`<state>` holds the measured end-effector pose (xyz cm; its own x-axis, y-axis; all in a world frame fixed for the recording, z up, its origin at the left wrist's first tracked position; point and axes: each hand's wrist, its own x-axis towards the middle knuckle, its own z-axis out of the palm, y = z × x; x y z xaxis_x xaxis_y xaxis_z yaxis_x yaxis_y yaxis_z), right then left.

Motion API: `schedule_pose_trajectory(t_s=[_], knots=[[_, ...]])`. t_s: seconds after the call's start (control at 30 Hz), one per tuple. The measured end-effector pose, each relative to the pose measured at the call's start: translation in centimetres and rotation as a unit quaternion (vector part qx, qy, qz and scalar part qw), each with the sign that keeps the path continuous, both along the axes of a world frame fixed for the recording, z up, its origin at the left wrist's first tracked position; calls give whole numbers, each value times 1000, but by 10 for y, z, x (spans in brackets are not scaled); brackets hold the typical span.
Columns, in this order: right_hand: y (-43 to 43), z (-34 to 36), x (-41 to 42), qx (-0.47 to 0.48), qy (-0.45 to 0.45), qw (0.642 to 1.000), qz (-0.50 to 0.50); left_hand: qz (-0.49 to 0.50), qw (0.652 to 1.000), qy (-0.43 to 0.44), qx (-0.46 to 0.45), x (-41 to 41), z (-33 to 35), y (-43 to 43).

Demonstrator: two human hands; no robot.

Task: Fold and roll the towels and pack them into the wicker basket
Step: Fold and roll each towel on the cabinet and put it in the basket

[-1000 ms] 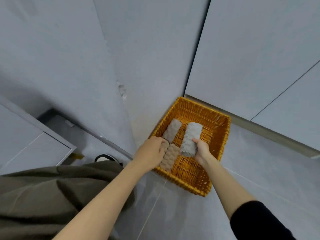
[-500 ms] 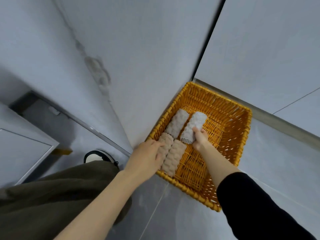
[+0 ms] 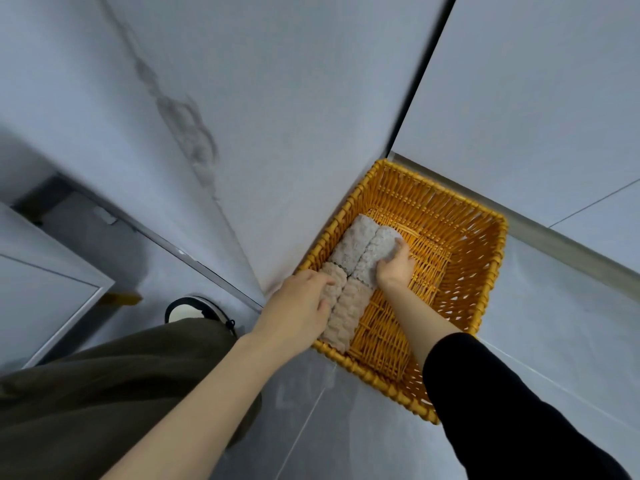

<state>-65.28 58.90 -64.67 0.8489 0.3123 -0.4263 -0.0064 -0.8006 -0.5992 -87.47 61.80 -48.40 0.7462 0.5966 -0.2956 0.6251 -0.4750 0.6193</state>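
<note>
While left hand (image 3: 298, 313) grips a beige roll (image 3: 337, 285) and right hand (image 3: 394, 266) clasps a grey roll (image 3: 375, 247) — each inside the wicker basket (image 3: 491, 271), along its left wall — they look soft, light, unwind-prone; best grasped mid-length.

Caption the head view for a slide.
Packing four rolled towels into a wicker basket: right hand grips a grey roll, left hand holds a beige roll.

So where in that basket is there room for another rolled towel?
Free: the basket's bare floor between the right hand and its right wall. Crowded: the left wall, with four towel rolls and the left hand.
</note>
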Motion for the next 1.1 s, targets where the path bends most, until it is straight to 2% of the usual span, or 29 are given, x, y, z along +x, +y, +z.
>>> schedule_pose_trajectory(t_s=[0.1,0.2,0.4,0.5,0.67,0.83,1.1], knots=[[-1,13,7,-68,-3,990,126,-8,1000,1,-3,1,9,-1],[-3,30,11,-88,-6,982,170,-5,1000,-5,-4,2,21,-3],[-23,105,-6,66,0,982,179,20,999,-30,-16,-5,56,-8],[-41,150,-25,138,22,969,202,42,997,-54,-27,-10,74,-10],[-75,225,-65,221,42,936,273,73,991,-107,-24,-18,114,-18],[-98,304,-103,276,21,900,337,136,974,-183,-15,-42,161,-25],[-94,416,-181,322,-53,823,465,211,939,-269,38,-140,239,-24]])
